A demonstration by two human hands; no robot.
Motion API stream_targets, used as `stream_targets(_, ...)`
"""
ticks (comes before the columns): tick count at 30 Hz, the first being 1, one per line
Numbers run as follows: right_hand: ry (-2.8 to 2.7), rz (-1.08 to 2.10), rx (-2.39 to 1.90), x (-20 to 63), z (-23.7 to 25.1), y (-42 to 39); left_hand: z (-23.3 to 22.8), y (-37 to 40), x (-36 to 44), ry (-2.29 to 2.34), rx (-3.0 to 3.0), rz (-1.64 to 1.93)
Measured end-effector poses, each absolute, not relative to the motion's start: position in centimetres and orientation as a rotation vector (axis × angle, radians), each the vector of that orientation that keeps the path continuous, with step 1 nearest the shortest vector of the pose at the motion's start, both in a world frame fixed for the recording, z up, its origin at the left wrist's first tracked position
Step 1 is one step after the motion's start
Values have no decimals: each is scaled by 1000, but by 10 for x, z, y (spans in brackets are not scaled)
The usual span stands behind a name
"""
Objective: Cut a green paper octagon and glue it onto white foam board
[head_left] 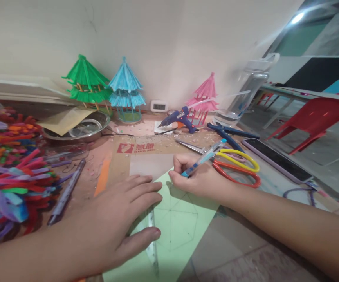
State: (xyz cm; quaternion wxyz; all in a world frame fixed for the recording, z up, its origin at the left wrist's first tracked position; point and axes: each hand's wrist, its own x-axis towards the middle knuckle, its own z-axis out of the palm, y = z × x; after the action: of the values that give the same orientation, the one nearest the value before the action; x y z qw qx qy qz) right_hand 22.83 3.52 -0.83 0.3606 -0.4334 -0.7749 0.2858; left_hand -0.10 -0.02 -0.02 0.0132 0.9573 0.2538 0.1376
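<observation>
My right hand (194,174) is closed around a blue pen (204,157), its lower end hidden behind my fingers. That hand rests at the top of a light green sheet of paper (184,227), where thin lines form a many-sided figure with lines crossing inside. My left hand (128,211) lies spread over the sheet's left side, fingers stretched out. Under it runs a clear ruler (153,254), partly covered by the fingers and thumb. Just beyond my right hand lie scissors (237,176) with one orange and one yellow handle.
Pipe cleaners (8,184) crowd the left, beside a purple pen (66,192) and a metal bowl (84,135). Green (84,78), blue (126,86) and pink (206,94) pavilion models stand behind a glue gun (178,118). Pliers (231,135), a phone (275,158) and a bottle (248,90) are right.
</observation>
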Motion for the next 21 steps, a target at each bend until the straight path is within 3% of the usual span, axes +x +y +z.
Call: stream_targets(21,-1990,740,-1086,227,-9,36,0,-1,-2,798,2945,450)
